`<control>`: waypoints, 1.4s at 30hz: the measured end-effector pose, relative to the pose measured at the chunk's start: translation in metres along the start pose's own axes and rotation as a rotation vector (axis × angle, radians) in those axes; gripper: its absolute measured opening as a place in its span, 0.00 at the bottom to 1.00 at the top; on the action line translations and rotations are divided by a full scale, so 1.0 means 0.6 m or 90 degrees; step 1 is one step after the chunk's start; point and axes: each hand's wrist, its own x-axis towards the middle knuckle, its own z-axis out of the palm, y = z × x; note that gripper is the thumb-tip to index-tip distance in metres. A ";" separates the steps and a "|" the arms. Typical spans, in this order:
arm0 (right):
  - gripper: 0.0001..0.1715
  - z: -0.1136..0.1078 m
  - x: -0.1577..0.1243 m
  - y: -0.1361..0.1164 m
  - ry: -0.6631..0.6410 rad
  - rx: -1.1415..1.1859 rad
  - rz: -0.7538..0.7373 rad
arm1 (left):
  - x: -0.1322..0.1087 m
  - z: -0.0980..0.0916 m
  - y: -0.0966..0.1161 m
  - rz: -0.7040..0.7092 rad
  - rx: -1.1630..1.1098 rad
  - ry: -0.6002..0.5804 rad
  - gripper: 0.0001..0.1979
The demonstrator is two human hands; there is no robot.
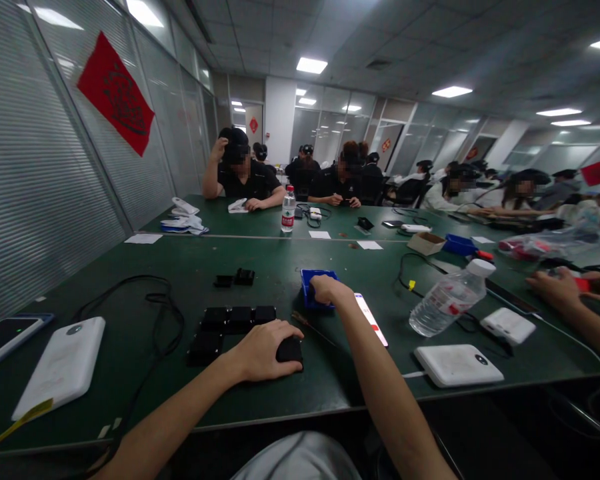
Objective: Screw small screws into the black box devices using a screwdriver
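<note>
My left hand (263, 348) rests on the green table (145, 313), its fingers wrapped over a small black block (290, 349). Just left of it lies a cluster of several similar black blocks (230, 321), with two more (236, 277) farther back. My right hand (330, 290) reaches forward into a small blue tray (310, 280), fingers curled down inside it; what they hold is hidden. A thin dark tool (310, 327) and a white-and-red strip (371, 319) lie between my arms.
A tilted water bottle (450, 297), two white power banks (457, 365) (63, 365), a phone (5, 333) and black cables (155, 320) lie around. Another person's hands (570, 287) work at the right. Several people sit at the far table side.
</note>
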 end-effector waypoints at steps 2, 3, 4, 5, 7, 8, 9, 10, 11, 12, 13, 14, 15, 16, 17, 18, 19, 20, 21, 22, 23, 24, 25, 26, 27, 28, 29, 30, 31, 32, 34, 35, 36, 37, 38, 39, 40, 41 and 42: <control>0.31 0.000 0.003 0.003 -0.005 0.015 0.004 | 0.000 0.000 0.000 0.000 -0.003 -0.001 0.24; 0.32 0.001 0.005 0.005 -0.006 0.022 0.004 | 0.000 0.000 0.000 -0.001 -0.005 -0.001 0.24; 0.31 0.002 0.006 0.007 -0.004 0.026 0.004 | 0.000 0.000 0.000 -0.002 -0.006 -0.001 0.24; 0.31 0.004 0.008 0.008 0.001 0.030 0.004 | 0.000 0.000 0.000 -0.004 -0.007 0.000 0.24; 0.32 0.008 0.011 0.011 0.011 0.034 0.002 | 0.000 0.000 0.000 -0.007 -0.006 -0.001 0.25; 0.32 0.009 0.012 0.012 0.015 0.037 0.000 | 0.000 0.000 0.001 -0.007 -0.005 -0.002 0.25; 0.32 0.010 0.013 0.013 0.016 0.039 -0.002 | 0.000 0.000 0.001 -0.007 -0.004 -0.002 0.25; 0.33 0.011 0.014 0.014 0.016 0.041 -0.004 | 0.001 0.000 0.001 -0.007 -0.003 -0.002 0.24; 0.33 0.011 0.015 0.015 0.016 0.044 -0.006 | 0.001 0.000 0.001 -0.008 -0.002 -0.001 0.24; 0.33 0.012 0.016 0.017 0.015 0.048 -0.009 | 0.001 0.000 0.001 -0.008 -0.002 -0.001 0.24; 0.33 0.012 0.016 0.018 0.015 0.052 -0.011 | 0.001 0.000 0.001 -0.008 -0.002 -0.001 0.24; 0.33 0.013 0.017 0.020 0.014 0.057 -0.014 | 0.001 0.001 0.001 -0.009 -0.002 -0.001 0.24; 0.32 0.013 0.017 0.021 0.014 0.063 -0.016 | 0.001 0.001 0.001 -0.009 -0.002 -0.002 0.24; 0.32 0.014 0.018 0.023 0.014 0.069 -0.018 | 0.001 0.001 0.001 -0.009 -0.003 -0.001 0.24; 0.32 0.015 0.020 0.024 0.015 0.074 -0.020 | 0.001 0.001 0.000 -0.009 -0.004 0.000 0.24; 0.31 0.016 0.021 0.025 0.018 0.077 -0.021 | 0.000 0.001 0.000 -0.009 -0.005 0.001 0.24; 0.30 0.018 0.023 0.026 0.023 0.079 -0.023 | 0.000 0.001 0.000 -0.009 -0.005 0.002 0.24; 0.29 0.020 0.026 0.026 0.030 0.080 -0.024 | 0.000 0.001 -0.001 -0.010 -0.006 0.002 0.24; 0.28 0.021 0.028 0.027 0.037 0.079 -0.025 | -0.001 0.001 -0.001 -0.011 -0.006 0.002 0.24; 0.28 0.023 0.031 0.027 0.043 0.078 -0.027 | -0.001 0.001 -0.001 -0.011 -0.006 0.002 0.24; 0.27 0.025 0.033 0.027 0.048 0.077 -0.029 | -0.001 0.001 -0.001 -0.010 -0.006 0.002 0.24; 0.27 0.027 0.035 0.028 0.052 0.076 -0.030 | -0.002 0.001 -0.001 -0.009 -0.006 0.003 0.23; 0.27 0.029 0.037 0.028 0.054 0.073 -0.031 | -0.002 0.001 -0.001 -0.006 -0.007 0.004 0.23; 0.26 0.030 0.038 0.028 0.056 0.071 -0.033 | -0.001 0.000 -0.001 -0.004 -0.008 0.003 0.23; 0.25 0.032 0.038 0.028 0.057 0.067 -0.034 | -0.001 0.000 -0.001 -0.003 -0.008 0.003 0.23; 0.25 0.033 0.038 0.028 0.059 0.064 -0.036 | -0.001 0.000 -0.001 -0.003 -0.007 0.002 0.23; 0.24 0.033 0.037 0.028 0.060 0.060 -0.037 | -0.001 -0.001 0.000 -0.003 -0.007 0.001 0.23; 0.24 0.034 0.036 0.027 0.062 0.056 -0.039 | -0.001 -0.001 0.000 -0.003 -0.007 -0.001 0.23; 0.23 0.034 0.035 0.027 0.062 0.052 -0.040 | 0.000 -0.002 0.000 -0.004 -0.006 -0.003 0.24; 0.23 0.035 0.033 0.026 0.063 0.049 -0.040 | 0.000 -0.002 0.001 -0.005 -0.006 -0.004 0.24; 0.23 0.035 0.031 0.023 0.063 0.042 -0.040 | 0.000 -0.001 0.000 -0.006 -0.004 -0.004 0.24; 0.23 0.036 0.030 0.022 0.065 0.039 -0.039 | 0.000 0.000 -0.001 -0.006 -0.003 -0.003 0.24; 0.23 0.036 0.028 0.021 0.066 0.036 -0.039 | 0.000 0.001 -0.002 -0.005 -0.001 -0.002 0.24; 0.23 0.036 0.027 0.020 0.067 0.034 -0.039 | 0.000 0.002 -0.003 -0.004 0.000 0.000 0.24; 0.22 0.035 0.026 0.019 0.068 0.032 -0.039 | 0.000 0.003 -0.003 -0.003 0.001 0.002 0.24; 0.22 0.035 0.024 0.018 0.069 0.032 -0.040 | 0.000 0.004 -0.004 -0.003 0.001 0.003 0.24; 0.21 0.034 0.022 0.018 0.071 0.031 -0.041 | 0.000 0.004 -0.004 -0.002 0.001 0.003 0.24; 0.20 0.032 0.019 0.017 0.075 0.032 -0.041 | 0.000 0.004 -0.004 -0.003 0.000 0.004 0.24; 0.20 0.030 0.016 0.015 0.082 0.032 -0.040 | 0.000 0.003 -0.003 -0.003 0.000 0.004 0.25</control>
